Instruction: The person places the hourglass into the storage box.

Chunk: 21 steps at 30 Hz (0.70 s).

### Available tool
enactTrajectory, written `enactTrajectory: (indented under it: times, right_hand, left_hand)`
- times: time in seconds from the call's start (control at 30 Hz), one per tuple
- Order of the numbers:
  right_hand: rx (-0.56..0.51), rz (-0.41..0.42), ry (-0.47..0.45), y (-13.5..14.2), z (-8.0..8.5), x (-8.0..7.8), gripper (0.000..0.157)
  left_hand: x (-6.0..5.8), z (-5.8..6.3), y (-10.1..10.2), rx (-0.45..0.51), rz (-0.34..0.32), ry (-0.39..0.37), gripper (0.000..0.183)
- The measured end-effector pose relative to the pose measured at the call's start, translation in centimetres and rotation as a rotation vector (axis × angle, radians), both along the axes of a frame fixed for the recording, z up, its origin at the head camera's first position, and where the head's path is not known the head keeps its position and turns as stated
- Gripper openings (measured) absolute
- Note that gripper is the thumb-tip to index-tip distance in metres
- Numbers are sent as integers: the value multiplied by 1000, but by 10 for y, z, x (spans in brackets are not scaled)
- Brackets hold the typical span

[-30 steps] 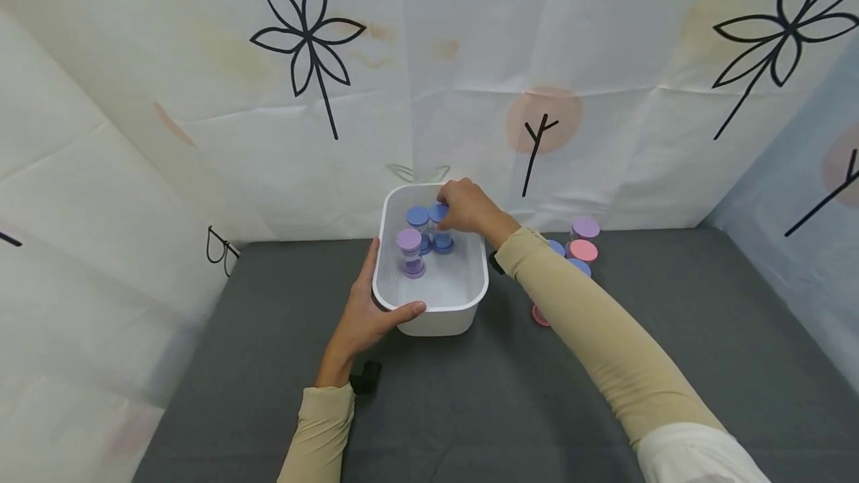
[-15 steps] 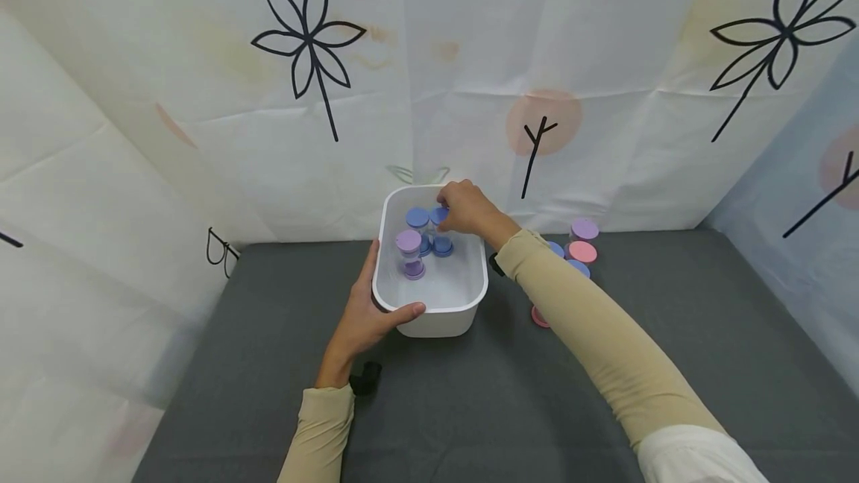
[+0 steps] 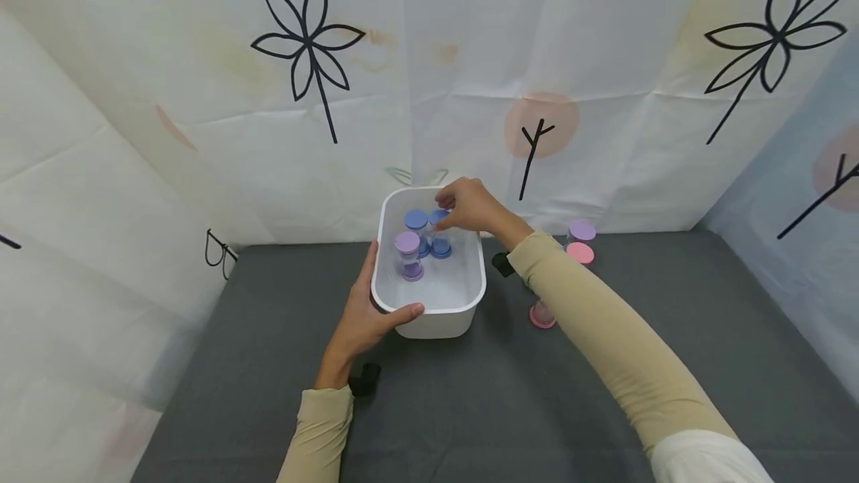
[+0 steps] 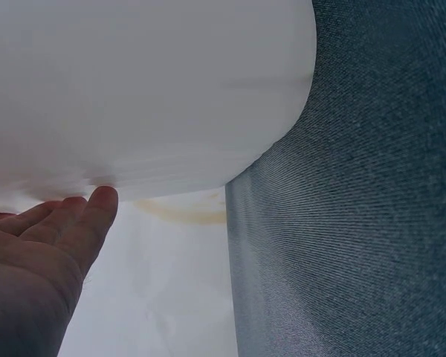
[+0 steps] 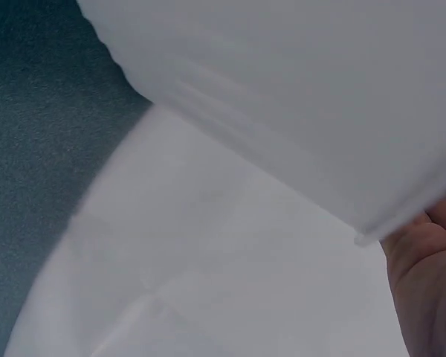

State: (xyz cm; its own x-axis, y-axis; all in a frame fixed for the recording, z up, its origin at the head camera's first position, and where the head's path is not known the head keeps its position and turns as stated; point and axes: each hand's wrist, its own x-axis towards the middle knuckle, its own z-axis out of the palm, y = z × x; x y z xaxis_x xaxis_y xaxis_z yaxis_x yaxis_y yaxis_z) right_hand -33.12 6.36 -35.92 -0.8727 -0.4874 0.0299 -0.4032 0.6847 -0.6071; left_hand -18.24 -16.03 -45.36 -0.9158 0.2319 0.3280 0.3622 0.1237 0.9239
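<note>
A white plastic bin (image 3: 436, 326) stands on the dark table, holding three small hourglasses. One hourglass is purple (image 3: 407, 243), one is blue (image 3: 416, 221), and another blue hourglass (image 3: 441, 247) stands at the back right, all upright. My left hand (image 3: 362, 323) holds the bin's near left corner, thumb over the rim; in the left wrist view its fingertips (image 4: 102, 197) touch the outer wall. Over the bin's back right, my right hand (image 3: 473, 207) has fingers and thumb spread apart around the second blue hourglass's cap, apparently not squeezing it. The right wrist view shows mostly the bin's wall.
Right of the bin, partly behind my right forearm, more hourglasses stand: a purple one (image 3: 581, 230), a pink-topped one (image 3: 580, 252) and one with a pink base (image 3: 542, 316). A printed white cloth backdrop (image 3: 456, 58) rises behind the table.
My right hand's fingers have spread from the second blue hourglass, and the hand and forearm have shifted slightly right. The left hand and bin stay as they were.
</note>
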Motion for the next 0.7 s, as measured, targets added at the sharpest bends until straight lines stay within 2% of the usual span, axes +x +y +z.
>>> enactTrajectory:
  times: [0.17, 0.4, 0.57, 0.7]
  right_hand:
    - [-92, 16, -14, 17, 12, 10, 59]
    - [-246, 9, -8, 50, 28, 34, 59]
    - [-387, -55, -47, 79, 28, 52, 57]
    - [-458, -84, -53, 101, 24, 67, 56]
  left_hand:
    - [-1, -1, 1, 8, -7, 7, 122]
    - [-1, -1, 3, 20, -12, 20, 118]
    - [1, -1, 4, 19, -3, 19, 119]
    - [2, 0, 4, 15, 4, 21, 119]
